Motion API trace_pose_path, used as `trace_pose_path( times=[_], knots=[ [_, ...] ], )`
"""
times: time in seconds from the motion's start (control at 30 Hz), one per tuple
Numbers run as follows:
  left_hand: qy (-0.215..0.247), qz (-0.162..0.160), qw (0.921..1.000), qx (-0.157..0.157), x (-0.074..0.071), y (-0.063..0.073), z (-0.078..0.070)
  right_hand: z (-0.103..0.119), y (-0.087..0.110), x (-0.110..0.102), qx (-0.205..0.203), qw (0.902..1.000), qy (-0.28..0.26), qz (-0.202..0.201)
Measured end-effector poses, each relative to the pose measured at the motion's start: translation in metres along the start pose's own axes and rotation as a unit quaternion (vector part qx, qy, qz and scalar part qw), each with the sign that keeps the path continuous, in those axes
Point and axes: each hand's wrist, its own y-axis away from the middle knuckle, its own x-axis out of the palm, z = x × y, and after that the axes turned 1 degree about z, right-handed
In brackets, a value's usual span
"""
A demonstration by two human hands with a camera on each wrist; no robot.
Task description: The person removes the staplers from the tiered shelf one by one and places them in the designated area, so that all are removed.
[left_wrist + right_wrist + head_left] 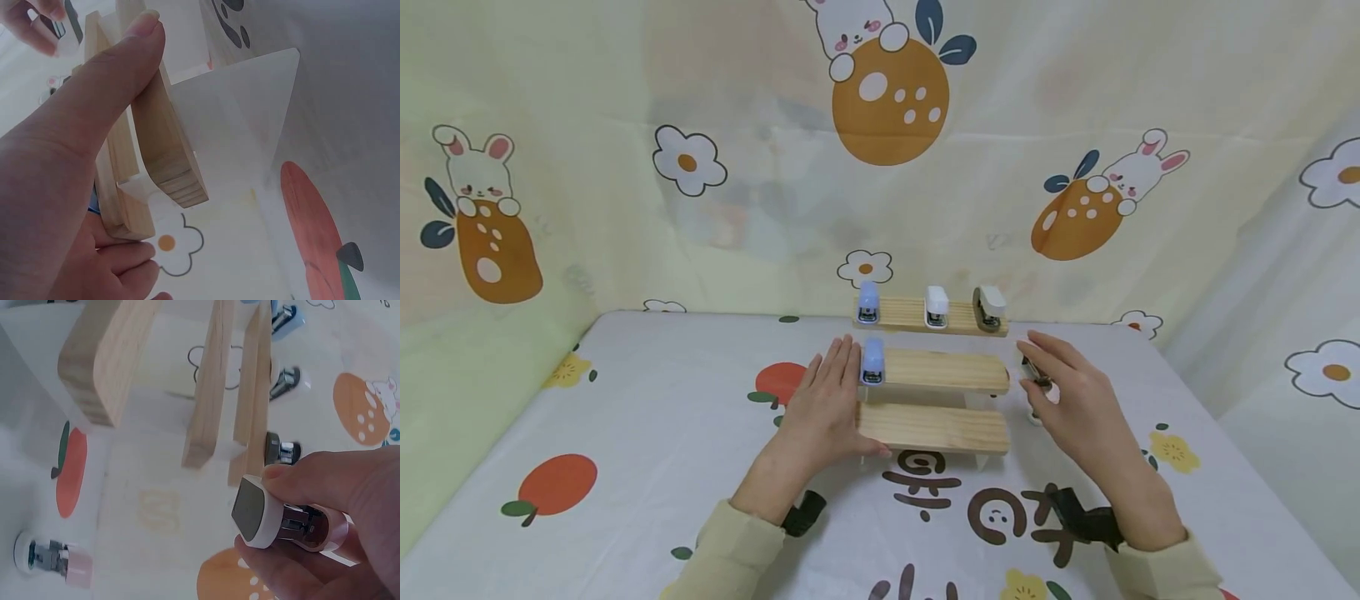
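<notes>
My left hand (820, 408) lies along the left end of a three-tier wooden rack (936, 427). Its fingers stretch forward beside the middle tier, and the thumb presses the front edge of the lowest tier. My right hand (1078, 400), just right of the rack, pinches a small stapler (257, 512) with a grey-faced white end and a pinkish body. On the middle tier, a blue stapler (873, 362) stands at the left end. The top tier bears another blue stapler (868, 302), a white stapler (936, 307) and a white stapler with a grey-brown base (989, 308).
A pink-and-white stapler (53, 558) stands on the table right of the rack, partly behind my right hand in the head view. Pale supports (234, 106) carry the wooden tiers. A printed cloth (625, 400) covers the table, and a printed curtain (760, 208) hangs behind.
</notes>
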Motion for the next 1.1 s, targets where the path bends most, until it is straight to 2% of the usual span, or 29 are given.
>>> trace_pose_path(
  times=[0.33, 0.83, 1.1],
  knots=[
    [0.005, -0.001, 1.0, 0.002, -0.001, 0.001, 0.0, -0.015, 0.005, -0.013, 0.065, 0.9978, -0.001, 0.009],
    [-0.001, 0.004, 1.0, 0.0, -0.001, 0.0, 0.0, -0.037, 0.01, -0.024, 0.095, 0.9954, -0.004, 0.009],
    [0.003, 0.004, 1.0, 0.001, -0.002, 0.0, 0.0, -0.049, 0.014, -0.027, 0.133, 0.9909, 0.005, 0.02]
  ],
)
